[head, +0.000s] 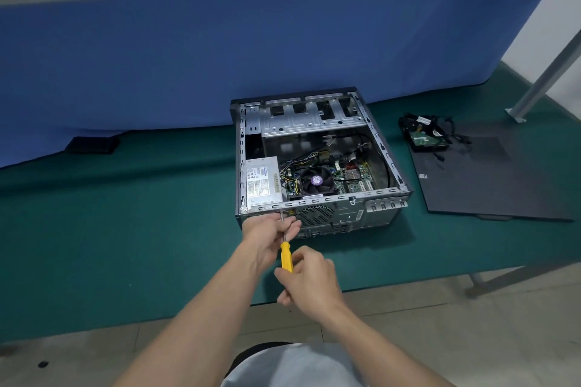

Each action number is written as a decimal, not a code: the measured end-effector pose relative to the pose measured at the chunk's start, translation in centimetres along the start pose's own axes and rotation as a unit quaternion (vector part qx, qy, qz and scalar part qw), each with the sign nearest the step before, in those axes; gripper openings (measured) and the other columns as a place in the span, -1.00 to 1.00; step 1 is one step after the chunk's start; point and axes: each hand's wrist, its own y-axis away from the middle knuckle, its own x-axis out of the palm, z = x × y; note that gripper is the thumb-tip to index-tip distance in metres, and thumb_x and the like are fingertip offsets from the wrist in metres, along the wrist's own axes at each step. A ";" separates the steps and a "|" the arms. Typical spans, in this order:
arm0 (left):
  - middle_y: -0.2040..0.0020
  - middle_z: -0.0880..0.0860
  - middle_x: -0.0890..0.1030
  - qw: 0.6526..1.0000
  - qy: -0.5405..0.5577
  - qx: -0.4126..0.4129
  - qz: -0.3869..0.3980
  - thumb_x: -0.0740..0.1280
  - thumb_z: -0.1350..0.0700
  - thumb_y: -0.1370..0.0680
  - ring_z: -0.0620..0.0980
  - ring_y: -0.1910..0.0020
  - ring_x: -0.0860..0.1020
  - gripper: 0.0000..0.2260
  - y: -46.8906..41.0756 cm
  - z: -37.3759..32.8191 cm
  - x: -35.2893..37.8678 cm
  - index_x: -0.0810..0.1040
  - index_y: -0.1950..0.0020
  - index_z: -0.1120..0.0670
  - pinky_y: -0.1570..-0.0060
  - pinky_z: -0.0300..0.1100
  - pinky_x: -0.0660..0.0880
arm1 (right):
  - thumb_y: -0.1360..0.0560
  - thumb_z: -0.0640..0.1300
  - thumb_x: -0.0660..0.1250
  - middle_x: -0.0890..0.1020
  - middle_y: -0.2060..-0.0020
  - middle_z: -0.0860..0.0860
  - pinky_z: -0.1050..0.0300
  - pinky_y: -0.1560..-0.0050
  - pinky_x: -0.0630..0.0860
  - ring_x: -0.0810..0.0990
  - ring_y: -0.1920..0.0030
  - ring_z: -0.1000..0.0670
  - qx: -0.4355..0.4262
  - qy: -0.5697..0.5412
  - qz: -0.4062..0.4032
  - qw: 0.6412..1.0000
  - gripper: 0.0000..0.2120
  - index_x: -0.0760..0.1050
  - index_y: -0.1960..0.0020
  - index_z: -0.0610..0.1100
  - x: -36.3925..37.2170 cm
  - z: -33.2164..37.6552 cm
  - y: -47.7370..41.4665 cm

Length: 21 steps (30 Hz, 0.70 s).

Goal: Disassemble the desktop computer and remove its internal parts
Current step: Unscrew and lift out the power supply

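Nearest the camera, the person's right hand (309,280) has its fingers curled tight round the butt of a yellow-handled screwdriver (286,256), which points toward twelve o'clock. Just beyond it, the left hand (270,237) pinches the bare metal shaft between thumb and fingertips. The other fingers are bent loosely against the back wall of the computer case (371,217). The tip of the tool meets that wall near its upper left corner, at about nine o'clock from the round fan grille (314,215).

The case lies flat and open-topped on a green table mat (125,229), at twelve o'clock from the hands. Inside, a grey power supply (263,181) sits against the left wall. A black cooling fan (316,181) with a purple hub is at three o'clock from it, mounted on the green circuit board (355,179). A metal drive cage (308,119) spans the far end of the case.

At three o'clock from the case, apart from it, a dark side panel (490,179) lies flat on the mat. A hard drive (427,137) tangled in black cables rests on the panel's far left corner. A small black block (92,144) lies at ten o'clock from the case, beside the blue partition (188,56) that rises behind the table.
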 end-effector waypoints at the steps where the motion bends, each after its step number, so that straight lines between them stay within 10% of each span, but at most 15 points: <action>1: 0.03 0.38 0.59 1.000 0.017 -0.007 0.009 0.15 0.58 -0.50 0.24 0.16 0.65 -0.75 0.0 -0.1 0.0 0.41 -0.12 0.38 0.25 -0.08 0.64 | -0.52 -0.15 0.34 0.67 0.34 -0.11 0.25 0.34 0.55 0.67 0.40 0.03 0.028 -0.085 0.027 0.996 -0.88 0.47 0.01 -0.18 -0.4 0.0 -0.1; 6: 0.08 0.37 0.58 0.997 0.065 -0.022 0.047 0.09 0.57 -0.54 0.22 0.13 0.61 -0.75 0.3 -0.2 -0.1 0.40 -0.17 0.45 0.32 -0.13 0.64 | -0.58 -0.35 0.21 0.61 0.12 -0.35 0.04 0.16 0.63 0.67 0.16 -0.20 0.160 -0.485 0.206 0.834 -0.85 0.51 0.01 -0.42 -2.4 -0.3 0.1; 9: 0.05 0.38 0.58 0.997 0.054 -0.018 0.046 0.12 0.54 -0.55 0.24 0.13 0.62 -0.77 0.2 -0.1 -0.2 0.41 -0.18 0.47 0.27 -0.10 0.64 | -0.55 -0.42 0.23 0.61 0.21 -0.27 0.12 0.18 0.62 0.66 0.24 -0.12 0.146 -0.443 0.133 0.875 -0.90 0.49 -0.02 -0.43 -1.3 -0.3 0.1; 12: 0.04 0.37 0.60 0.999 -0.029 0.018 0.005 0.19 0.54 -0.53 0.21 0.13 0.66 -0.76 0.1 0.3 0.0 0.42 -0.16 0.39 0.18 -0.08 0.62 | -0.51 -0.25 0.36 0.65 0.23 -0.06 0.11 0.16 0.63 0.68 0.35 0.04 0.104 -0.157 0.006 0.982 -0.96 0.52 0.05 -0.17 0.0 -0.2 0.5; 15: 0.04 0.34 0.61 0.991 -0.109 0.059 -0.051 0.21 0.54 -0.52 0.18 0.10 0.68 -0.75 -0.1 0.6 0.6 0.42 -0.14 0.31 0.09 -0.03 0.61 | -0.45 -0.12 0.45 0.63 0.25 0.02 0.10 0.21 0.62 0.65 0.42 0.11 0.044 -0.005 -0.057 0.997 -0.87 0.49 0.11 -0.02 0.1 -0.5 0.6; 18: 0.06 0.34 0.58 0.992 -0.096 0.063 -0.053 0.12 0.55 -0.54 0.21 0.11 0.64 -0.77 0.1 0.6 1.1 0.40 -0.03 0.28 0.17 -0.10 0.62 | -0.48 -0.21 0.42 0.63 0.23 -0.07 0.17 0.29 0.60 0.68 0.34 0.00 0.085 -0.157 -0.008 0.984 -0.85 0.50 -0.02 -0.20 -0.6 -0.7 0.4; 21: 0.06 0.36 0.55 0.999 -0.030 0.045 -0.009 0.06 0.56 -0.55 0.27 0.03 0.59 -0.77 0.3 0.5 0.9 0.38 0.10 0.28 0.23 -0.12 0.61 | -0.58 -0.30 0.25 0.59 0.17 -0.28 0.04 0.23 0.64 0.68 0.23 -0.18 0.176 -0.442 0.130 0.870 -0.85 0.44 -0.07 -0.40 -1.9 -0.3 0.3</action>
